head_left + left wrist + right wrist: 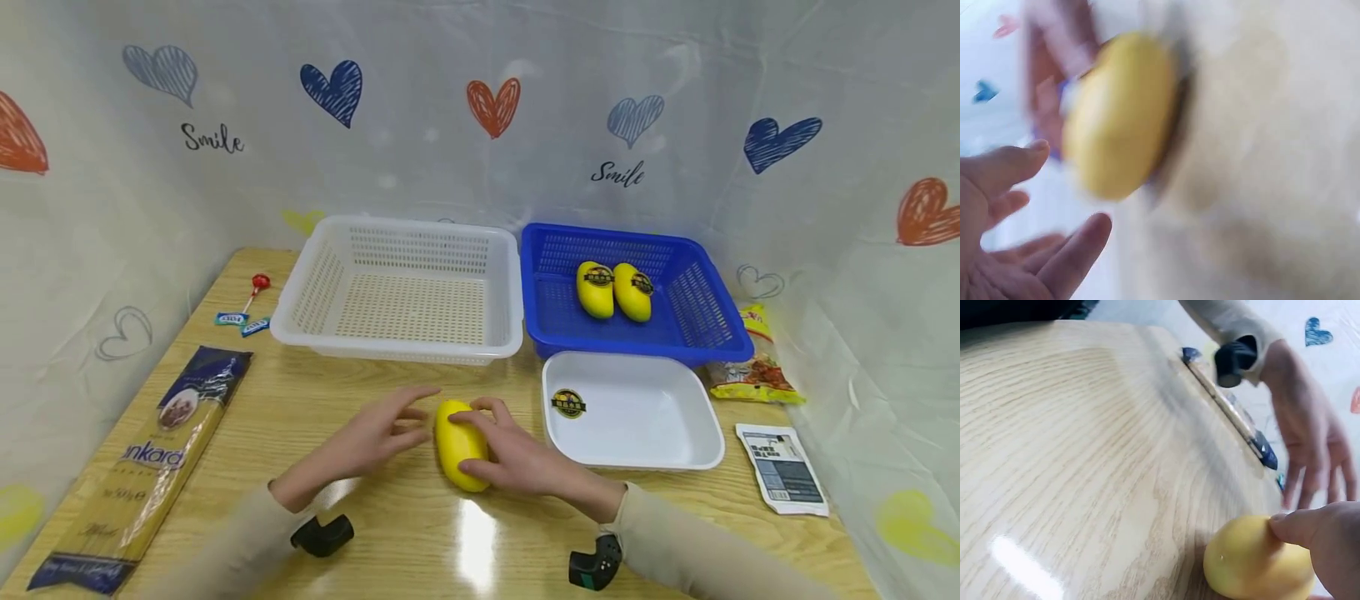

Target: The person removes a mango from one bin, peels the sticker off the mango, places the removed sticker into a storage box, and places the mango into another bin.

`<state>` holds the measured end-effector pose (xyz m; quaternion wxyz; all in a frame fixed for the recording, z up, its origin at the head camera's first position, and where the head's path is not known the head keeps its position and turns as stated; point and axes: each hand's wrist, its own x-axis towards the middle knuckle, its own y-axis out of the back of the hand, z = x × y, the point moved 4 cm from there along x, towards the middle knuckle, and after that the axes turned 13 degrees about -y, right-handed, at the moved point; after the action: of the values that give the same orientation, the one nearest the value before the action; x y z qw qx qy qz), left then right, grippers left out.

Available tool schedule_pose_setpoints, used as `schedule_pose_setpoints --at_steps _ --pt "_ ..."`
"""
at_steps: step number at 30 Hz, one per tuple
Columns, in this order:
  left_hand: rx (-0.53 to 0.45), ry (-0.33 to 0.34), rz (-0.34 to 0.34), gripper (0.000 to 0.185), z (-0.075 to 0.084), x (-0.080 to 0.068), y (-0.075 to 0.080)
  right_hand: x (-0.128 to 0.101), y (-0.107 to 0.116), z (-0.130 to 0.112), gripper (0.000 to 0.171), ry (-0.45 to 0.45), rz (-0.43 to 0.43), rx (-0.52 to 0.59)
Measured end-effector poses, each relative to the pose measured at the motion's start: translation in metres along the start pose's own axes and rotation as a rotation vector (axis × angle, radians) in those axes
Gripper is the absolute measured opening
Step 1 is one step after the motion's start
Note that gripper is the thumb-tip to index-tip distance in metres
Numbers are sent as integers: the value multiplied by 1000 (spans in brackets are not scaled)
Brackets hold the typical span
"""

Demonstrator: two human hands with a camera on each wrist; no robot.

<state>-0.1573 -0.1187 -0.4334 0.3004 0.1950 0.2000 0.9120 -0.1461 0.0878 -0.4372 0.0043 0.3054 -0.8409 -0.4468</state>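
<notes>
I count three yellow mangoes: one mango (459, 446) lies on the wooden table (315, 417) under my hands, and two stickered mangoes (613, 291) sit side by side in the blue basket (705, 325) at two o'clock. The white basket (315, 292) stands at twelve, one white tray (637, 450) with a loose sticker (568, 403) at three. My right hand (517, 454) curls over the table mango, thumb and fingers gripping it. My left hand (375, 437) hovers just beside it at nine o'clock, fingers spread and straight, holding nothing. One spaghetti pack (142, 467) lies at eight o'clock.
</notes>
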Motion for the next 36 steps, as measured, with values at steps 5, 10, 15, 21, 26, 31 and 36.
schedule_pose_setpoints --at_steps 5,10,15,21,26,31,36 --pt "196 -28 111 45 17 1 71 -5 -3 1 54 0 -20 -8" --pt "425 34 135 47 23 -4 140 -11 -5 3 52 4 -30 -19" --pt "423 216 89 61 -10 -15 187 -13 -5 6 54 -2 -33 13" --pt "179 325 89 74 -51 -38 204 -11 16 -5 55 74 -35 166" --pt "47 307 136 72 -62 -47 205 2 58 -33 57 139 50 266" --pt "-25 323 156 69 -66 -45 202 42 91 -47 54 91 115 373" --pt "-145 331 185 72 -71 -45 198 97 100 -46 52 -25 102 419"
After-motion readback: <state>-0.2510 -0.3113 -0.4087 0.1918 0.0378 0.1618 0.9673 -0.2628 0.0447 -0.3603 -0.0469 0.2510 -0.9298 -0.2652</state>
